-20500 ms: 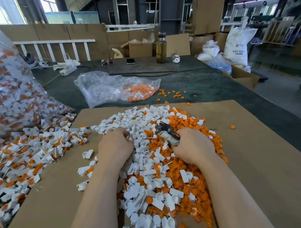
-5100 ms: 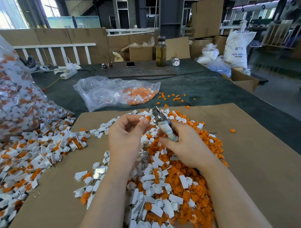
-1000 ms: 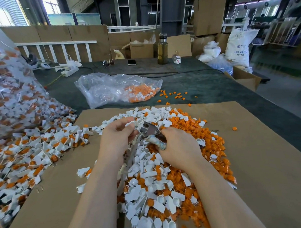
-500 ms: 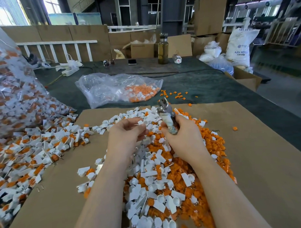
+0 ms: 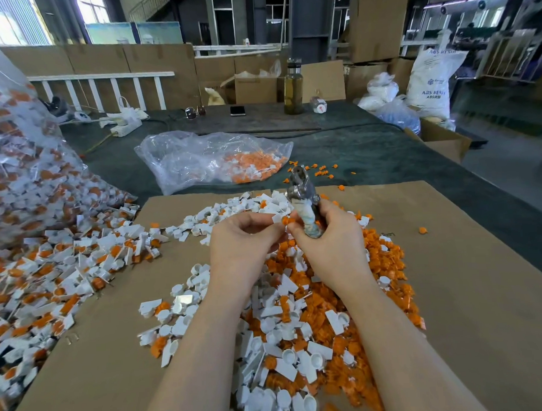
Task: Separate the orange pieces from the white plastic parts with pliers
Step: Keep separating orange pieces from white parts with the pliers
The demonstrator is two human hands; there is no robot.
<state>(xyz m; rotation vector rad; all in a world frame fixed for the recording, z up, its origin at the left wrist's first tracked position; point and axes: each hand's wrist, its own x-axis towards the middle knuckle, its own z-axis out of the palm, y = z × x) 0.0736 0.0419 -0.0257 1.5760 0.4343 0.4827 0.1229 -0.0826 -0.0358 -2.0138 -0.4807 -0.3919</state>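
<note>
Warehouse — cardboard sheet [image 5: 469,290], green table [image 5: 369,152]

We see orange pieces [image 5: 385,256] and white parts [image 5: 287,361] on brown cardboard [image 5: 481,290], over a dark green table [image 5: 369,159].

Dark green table [image 5: 369,152]; brown cardboard sheet [image 5: 481,290]; tall glass bottle of amber liquid [image 5: 293,87]; black phone [image 5: 237,110]; sunglasses [image 5: 194,112]; white printed sack [image 5: 431,83]; open cardboard box [image 5: 255,89].

1 head-worn view — forward and down, close over the cardboard sheet [image 5: 451,291]
</note>
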